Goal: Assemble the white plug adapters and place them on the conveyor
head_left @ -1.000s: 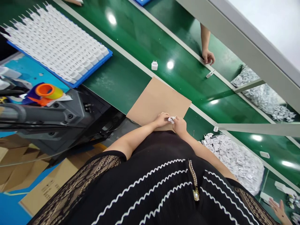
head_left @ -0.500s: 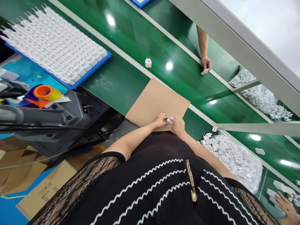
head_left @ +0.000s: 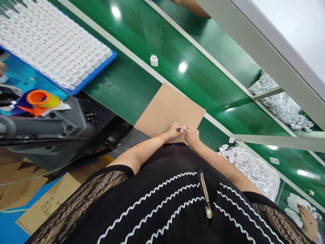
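A small white plastic part [head_left: 182,129] is pinched between my two hands, low over a brown cardboard sheet [head_left: 167,105]. My left hand [head_left: 174,130] grips it from the left with bent fingers. From the right, my right hand [head_left: 191,135] closes on its other side. Fingers cover most of the part, so its exact kind cannot be made out. The cardboard lies on the green bench, its far edge over the pale rail of the belt.
A blue tray [head_left: 114,56] of white charger housings stands at the left. One white plug charger [head_left: 154,60] rides the green belt [head_left: 200,88]. Right of me lies a bag of small white parts [head_left: 251,167]; a co-worker's hand [head_left: 307,220] touches white pieces.
The view has shifted slightly. Across the belt, a person's hand has let go of a white part and drawn back up. My hands stay nearly in place on the small part.
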Motion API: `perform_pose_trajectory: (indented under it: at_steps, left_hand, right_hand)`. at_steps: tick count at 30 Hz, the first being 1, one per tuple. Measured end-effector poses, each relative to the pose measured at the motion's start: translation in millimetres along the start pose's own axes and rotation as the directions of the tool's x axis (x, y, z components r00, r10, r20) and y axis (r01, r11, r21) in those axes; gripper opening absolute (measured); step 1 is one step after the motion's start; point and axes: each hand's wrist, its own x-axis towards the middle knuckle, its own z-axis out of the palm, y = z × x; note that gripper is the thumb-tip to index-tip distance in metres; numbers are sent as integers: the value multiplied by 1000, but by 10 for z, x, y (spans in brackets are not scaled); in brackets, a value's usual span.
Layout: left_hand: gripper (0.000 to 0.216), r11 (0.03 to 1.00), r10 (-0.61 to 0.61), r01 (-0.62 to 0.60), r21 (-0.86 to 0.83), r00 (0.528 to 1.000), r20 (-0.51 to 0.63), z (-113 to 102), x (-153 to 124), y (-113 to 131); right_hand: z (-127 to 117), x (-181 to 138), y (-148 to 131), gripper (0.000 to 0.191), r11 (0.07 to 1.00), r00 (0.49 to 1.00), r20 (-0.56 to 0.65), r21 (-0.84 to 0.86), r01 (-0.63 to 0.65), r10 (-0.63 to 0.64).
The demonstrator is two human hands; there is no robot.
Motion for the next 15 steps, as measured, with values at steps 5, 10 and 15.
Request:
perform_pose_trajectory:
  at_steps: [5,10,15]
  left_hand:
    - [25,1000,-10,10,18,1000,-22,-1,7,12]
    - [25,998,-1,1,59,1000,-9,-22,-38,54]
    - [23,993,16,-24,112,997,71,-139,11,107]
  right_hand:
    - [25,-29,52,28,999,1000,-24,36,-18,19]
    - [156,-109,54,31,988,992,-87,133,-76,88]
    - [452,-436,174,59,917,944,-227,374,-141,238]
